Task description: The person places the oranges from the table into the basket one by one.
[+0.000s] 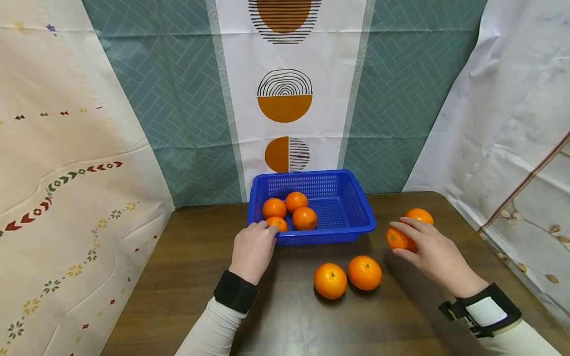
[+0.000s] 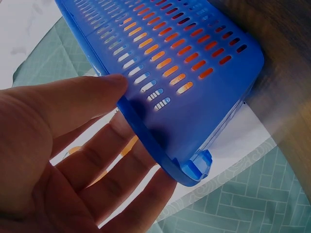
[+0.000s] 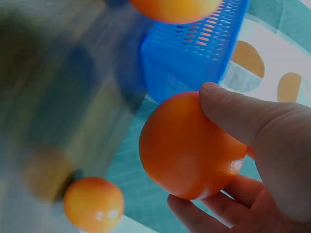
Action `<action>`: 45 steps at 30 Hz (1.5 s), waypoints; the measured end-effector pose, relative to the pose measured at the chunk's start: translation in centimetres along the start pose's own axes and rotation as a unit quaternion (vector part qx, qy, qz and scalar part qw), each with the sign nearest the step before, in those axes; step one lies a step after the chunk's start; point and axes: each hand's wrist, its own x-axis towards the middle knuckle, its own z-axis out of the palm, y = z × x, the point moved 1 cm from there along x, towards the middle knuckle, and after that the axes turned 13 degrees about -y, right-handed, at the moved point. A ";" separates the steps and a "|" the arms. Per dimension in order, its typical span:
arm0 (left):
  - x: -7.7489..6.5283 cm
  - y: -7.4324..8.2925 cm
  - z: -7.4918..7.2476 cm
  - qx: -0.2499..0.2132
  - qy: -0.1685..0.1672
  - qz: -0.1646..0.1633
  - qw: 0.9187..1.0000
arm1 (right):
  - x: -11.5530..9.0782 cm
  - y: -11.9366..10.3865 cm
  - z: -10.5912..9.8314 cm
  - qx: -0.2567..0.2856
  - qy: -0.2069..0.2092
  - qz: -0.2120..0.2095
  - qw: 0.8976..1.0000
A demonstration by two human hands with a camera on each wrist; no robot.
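My left hand grips the near left rim of a blue plastic basket. In the left wrist view, the thumb lies outside the basket wall and the fingers curl over the rim. Several oranges sit in the basket's left half. My right hand holds an orange between thumb and fingers, to the right of the basket. In the right wrist view, that held orange is clear of the table. Another orange lies just behind the right hand, partly hidden by it.
Two oranges, a left one and a right one, stand side by side on the brown wooden table in front of the basket. A patterned cloth hangs behind the table's far edge.
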 end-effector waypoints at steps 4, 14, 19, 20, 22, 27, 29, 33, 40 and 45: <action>0.0 0.0 0.0 -0.003 -0.002 -0.002 1.000 | 0.7 -0.7 -1.0 -0.004 0.000 -0.007 1.000; 0.0 -0.1 0.0 -0.004 -0.003 -0.001 1.000 | 2.8 -2.1 -2.5 -0.008 0.013 -0.037 0.999; -0.1 0.0 0.0 -0.001 -0.011 -0.005 1.000 | 4.2 -2.5 -2.8 -0.002 0.016 -0.055 0.998; -0.1 0.0 0.0 -0.001 -0.012 -0.005 1.000 | 4.4 -2.5 -2.8 -0.002 0.017 -0.059 0.998; -0.1 0.0 -0.1 0.000 -0.013 -0.004 1.000 | 5.0 -2.8 -2.8 0.000 0.017 -0.063 0.998; -0.1 -0.1 -0.1 0.000 -0.009 -0.004 1.000 | 6.5 -3.4 -2.6 0.003 -0.002 -0.060 0.998; -0.1 0.0 -0.2 -0.002 -0.008 -0.003 1.000 | 7.0 -3.6 -2.5 0.007 -0.016 -0.056 0.998; -0.1 0.0 -0.2 -0.003 -0.011 -0.003 1.000 | 8.1 -4.0 -2.3 0.012 -0.045 -0.045 0.998; 0.0 0.1 -0.3 -0.001 -0.019 -0.010 1.000 | 10.2 -4.5 -2.2 0.023 -0.083 -0.033 0.996; -0.1 0.0 -0.3 -0.006 -0.014 -0.006 1.000 | 11.7 -4.7 -1.7 0.026 -0.100 -0.032 0.994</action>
